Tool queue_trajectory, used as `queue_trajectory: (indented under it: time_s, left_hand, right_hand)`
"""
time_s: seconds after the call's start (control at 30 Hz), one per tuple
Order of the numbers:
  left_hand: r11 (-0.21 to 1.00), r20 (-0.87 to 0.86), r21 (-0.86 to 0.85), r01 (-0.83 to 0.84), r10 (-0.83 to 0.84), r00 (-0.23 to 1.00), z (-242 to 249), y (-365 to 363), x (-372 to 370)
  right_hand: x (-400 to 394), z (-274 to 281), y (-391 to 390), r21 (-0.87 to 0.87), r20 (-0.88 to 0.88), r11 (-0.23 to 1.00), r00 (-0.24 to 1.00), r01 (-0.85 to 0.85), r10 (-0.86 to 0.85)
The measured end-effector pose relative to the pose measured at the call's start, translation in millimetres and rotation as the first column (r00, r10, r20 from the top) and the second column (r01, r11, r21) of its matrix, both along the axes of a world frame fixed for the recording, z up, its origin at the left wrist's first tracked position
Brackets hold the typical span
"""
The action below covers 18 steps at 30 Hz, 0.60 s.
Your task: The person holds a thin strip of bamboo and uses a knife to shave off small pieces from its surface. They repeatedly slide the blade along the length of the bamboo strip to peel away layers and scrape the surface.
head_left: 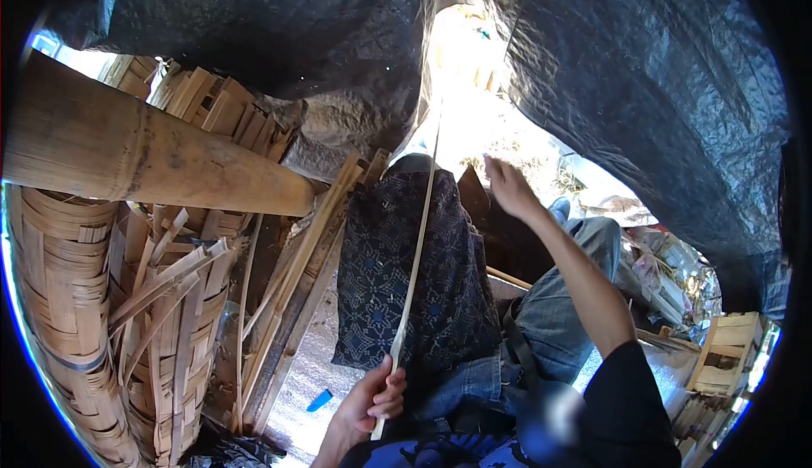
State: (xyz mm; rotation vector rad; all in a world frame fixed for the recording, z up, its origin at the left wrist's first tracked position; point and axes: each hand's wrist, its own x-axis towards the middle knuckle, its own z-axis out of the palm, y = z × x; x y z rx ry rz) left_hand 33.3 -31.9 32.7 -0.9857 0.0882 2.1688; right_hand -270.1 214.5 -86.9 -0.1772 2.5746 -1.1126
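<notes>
My left hand (pixel 372 400), low in the middle of the head view, is closed around a long thin bamboo strip (pixel 418 257). The strip runs up and away over a dark patterned cloth (pixel 381 273) spread across my lap, and its far part fades into the bright gap. Raised ahead and to the right, my right hand (pixel 510 187) is beside the strip but apart from it. Its fingers are curled together; whether something small is in them I cannot make out.
A thick bamboo pole (pixel 169 155) juts in from the left above woven bamboo baskets (pixel 72 290). Split bamboo slats (pixel 304 282) lean left of my lap. Dark plastic sheeting (pixel 643 54) hangs overhead. A blue piece (pixel 320 400) lies on the ground. A wooden crate (pixel 726 345) stands at right.
</notes>
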Motion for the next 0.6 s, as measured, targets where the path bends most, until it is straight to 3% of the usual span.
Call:
queue_trajectory:
  time_s: [0.03,0.1,0.17,0.23,0.3,0.43,0.6]
  left_hand:
    - [1.000,0.010,0.005,0.000,0.000,1.000,0.6,2.3,-6.5]
    - [0.946,-0.032,-0.272,0.178,-0.193,0.981,2.9,5.8,-23.1]
    - [0.922,-0.052,-0.324,0.210,-0.239,0.970,2.8,9.8,-33.0]
    - [0.805,-0.087,-0.536,0.256,-0.355,0.931,4.4,15.2,-41.0]
    - [0.787,-0.111,-0.561,0.257,-0.379,0.919,-0.5,16.1,-43.8]
    - [0.758,-0.112,-0.598,0.261,-0.401,0.909,-7.3,18.4,-46.4]
    - [0.759,-0.127,-0.602,0.247,-0.397,0.909,-8.7,19.2,-45.8]
  right_hand:
    - [20.4,15.5,-3.8,0.003,0.041,0.999,0.998,-0.052,0.052]
    - [53.8,43.7,-10.6,-0.038,0.012,0.980,0.980,-0.196,0.197]
    - [81.2,60.8,-17.1,-0.221,-0.190,0.933,0.951,-0.285,0.245]
    - [97.6,75.8,-21.3,-0.119,-0.089,0.933,0.939,-0.341,0.332]
    - [116.4,72.9,-25.3,-0.126,-0.195,0.920,0.918,-0.372,0.345]
    - [129.3,73.7,-29.6,-0.062,-0.096,0.896,0.896,-0.440,0.433]
    - [130.8,54.8,-32.4,-0.008,-0.181,0.909,0.895,-0.416,0.407]
